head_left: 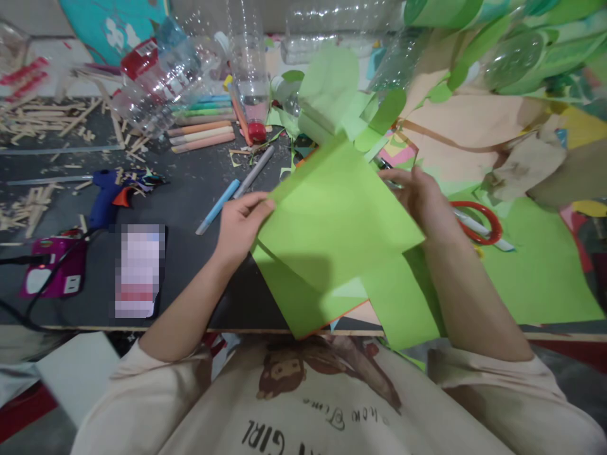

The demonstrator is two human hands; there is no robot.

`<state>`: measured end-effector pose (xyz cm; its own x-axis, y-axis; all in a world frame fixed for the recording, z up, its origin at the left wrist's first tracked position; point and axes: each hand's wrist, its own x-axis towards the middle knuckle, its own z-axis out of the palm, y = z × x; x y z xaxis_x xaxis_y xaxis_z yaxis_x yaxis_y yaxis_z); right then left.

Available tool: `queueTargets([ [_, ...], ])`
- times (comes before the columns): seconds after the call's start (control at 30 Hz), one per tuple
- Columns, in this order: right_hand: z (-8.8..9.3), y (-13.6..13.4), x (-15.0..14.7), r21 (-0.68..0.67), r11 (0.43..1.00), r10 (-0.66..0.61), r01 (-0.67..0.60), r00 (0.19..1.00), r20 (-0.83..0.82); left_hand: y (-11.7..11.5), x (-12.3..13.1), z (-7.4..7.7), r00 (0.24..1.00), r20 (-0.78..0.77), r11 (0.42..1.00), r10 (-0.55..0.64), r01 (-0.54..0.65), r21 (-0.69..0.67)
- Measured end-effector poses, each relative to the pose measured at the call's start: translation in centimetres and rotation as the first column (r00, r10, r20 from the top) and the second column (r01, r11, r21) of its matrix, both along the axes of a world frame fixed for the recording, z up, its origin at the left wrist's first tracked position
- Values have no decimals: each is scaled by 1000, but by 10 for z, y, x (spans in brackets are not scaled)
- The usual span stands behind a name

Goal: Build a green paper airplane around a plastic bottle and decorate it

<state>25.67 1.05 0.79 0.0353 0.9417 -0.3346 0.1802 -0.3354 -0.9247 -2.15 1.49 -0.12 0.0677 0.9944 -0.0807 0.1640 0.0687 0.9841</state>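
My left hand [244, 224] pinches the left edge of a bright green paper sheet [341, 215] between thumb and fingers. The sheet is raised at a slant over the front of the table. Beside its right edge is my right hand [420, 196], slightly blurred, its fingertips partly hidden around the paper's edge. Whether those fingers grip the sheet I cannot tell. Under the raised sheet lie more green paper pieces [294, 297], one with an orange edge. Red scissors handles [490, 230] and a white pen [474, 224] rest on green paper just right of my right wrist.
Left on the dark table [190, 202] are a phone [140, 272], a blue glue gun [107, 196], a purple box with cables [57, 268] and wooden sticks [47, 117]. Markers [218, 205] lie nearer. Plastic bottles [251, 76] and a beige paper piece [465, 123] crowd the back.
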Motion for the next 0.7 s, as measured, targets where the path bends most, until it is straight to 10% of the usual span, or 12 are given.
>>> queueTargets([
  [0.13, 20, -1, 7, -19, 988, -152, 151, 965, -214, 11, -4, -10, 924, 216, 937, 315, -340, 86],
  [0.27, 28, -20, 17, 227, 941, -250, 250, 968, -31, 17, -7, -13, 891, 299, 930, 342, -367, 29],
  [0.43, 8, -60, 51, 338, 881, -469, 331, 698, 541, 2, 4, -7, 980, 193, 996, 56, -42, -76],
  [0.6, -17, -93, 83, 259, 965, -218, -45, 411, 885, -20, 22, 1, 925, 94, 877, -368, 379, -296],
  [0.7, -22, -100, 88, 200, 966, -150, -162, 273, 950, -25, 25, 2, 849, -123, 856, -513, 495, -152],
])
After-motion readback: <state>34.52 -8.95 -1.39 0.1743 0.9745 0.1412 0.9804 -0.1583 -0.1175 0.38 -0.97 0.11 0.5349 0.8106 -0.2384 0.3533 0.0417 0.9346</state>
